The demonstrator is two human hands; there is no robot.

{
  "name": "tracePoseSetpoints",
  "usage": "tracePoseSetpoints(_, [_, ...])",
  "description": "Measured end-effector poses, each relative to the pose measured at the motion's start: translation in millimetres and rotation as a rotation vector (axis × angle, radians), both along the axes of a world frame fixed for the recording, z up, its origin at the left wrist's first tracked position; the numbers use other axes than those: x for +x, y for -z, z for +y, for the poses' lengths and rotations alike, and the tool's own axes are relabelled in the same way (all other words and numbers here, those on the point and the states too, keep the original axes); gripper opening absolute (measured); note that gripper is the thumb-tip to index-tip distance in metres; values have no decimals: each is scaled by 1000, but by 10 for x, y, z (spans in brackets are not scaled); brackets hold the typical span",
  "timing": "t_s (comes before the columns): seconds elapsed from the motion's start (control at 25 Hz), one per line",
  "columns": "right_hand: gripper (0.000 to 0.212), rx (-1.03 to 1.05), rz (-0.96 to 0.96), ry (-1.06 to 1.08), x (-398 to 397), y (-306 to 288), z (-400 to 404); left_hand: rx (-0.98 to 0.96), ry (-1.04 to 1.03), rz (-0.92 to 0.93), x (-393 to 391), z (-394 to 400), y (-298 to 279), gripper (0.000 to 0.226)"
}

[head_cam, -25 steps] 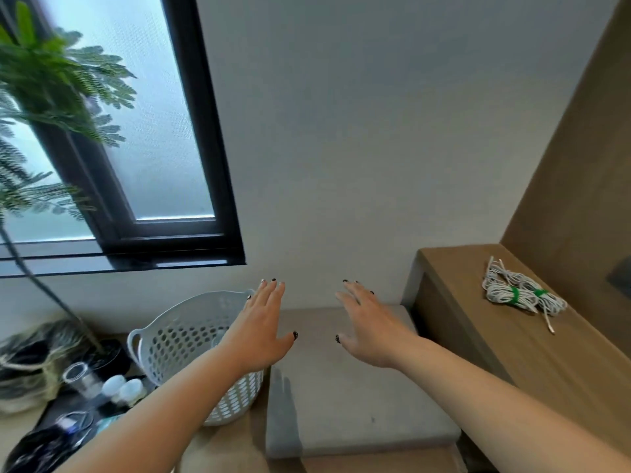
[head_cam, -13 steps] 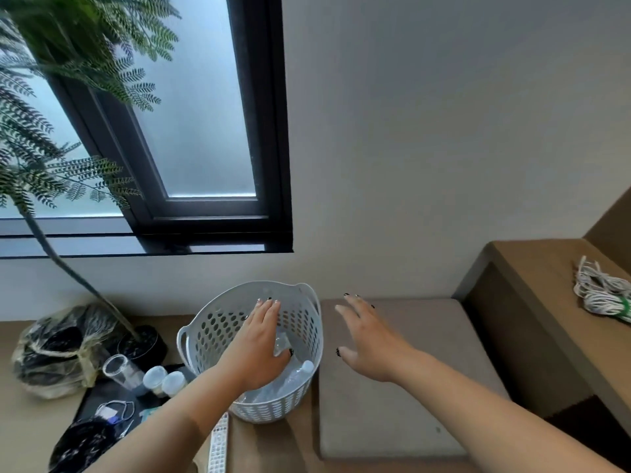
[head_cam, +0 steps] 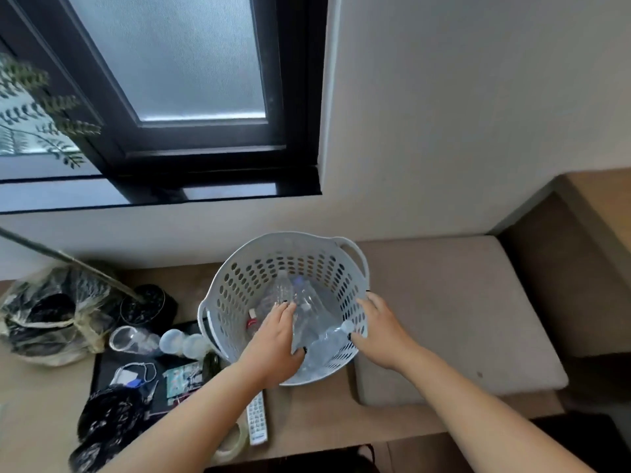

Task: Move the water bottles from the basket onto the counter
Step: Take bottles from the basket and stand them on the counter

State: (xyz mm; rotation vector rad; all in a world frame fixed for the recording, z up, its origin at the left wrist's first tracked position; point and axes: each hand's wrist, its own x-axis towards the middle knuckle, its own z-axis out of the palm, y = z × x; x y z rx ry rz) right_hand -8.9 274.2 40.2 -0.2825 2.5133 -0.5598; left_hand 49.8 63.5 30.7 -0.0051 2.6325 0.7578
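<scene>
A round white perforated plastic basket [head_cam: 239, 285] stands on the tan wooden counter [head_cam: 44, 401], against a grey flat cushion [head_cam: 454, 312]. Several clear plastic water bottles [head_cam: 317, 319] lie inside it. The left hand [head_cam: 275, 343] reaches in, fingers extended over the bottles; the right hand [head_cam: 382, 332] rests at the basket's right rim, near a bottle cap. A white remote control [head_cam: 256, 418] lies below the basket.

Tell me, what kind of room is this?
Probably a lived-in home room or small guest room: a cushioned bench under a dark-framed window, a TV remote on the wooden ledge, and a plastic laundry-style basket.
</scene>
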Motion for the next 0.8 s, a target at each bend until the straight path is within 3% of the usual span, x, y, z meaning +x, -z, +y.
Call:
tracePoseSetpoints(0.2, [72, 58, -87, -36, -160, 599, -105, 62, -78, -142, -52, 16, 573, 82])
tracePoseSetpoints(0.52, [63, 153, -211, -115, -416, 1598, -335, 115, -267, -223, -223, -20, 1354, 81])
tracePoseSetpoints(0.8, [48, 341, -220, -252, -600, 2172, -461, 80, -245, -292, -558, -64, 1785, 84])
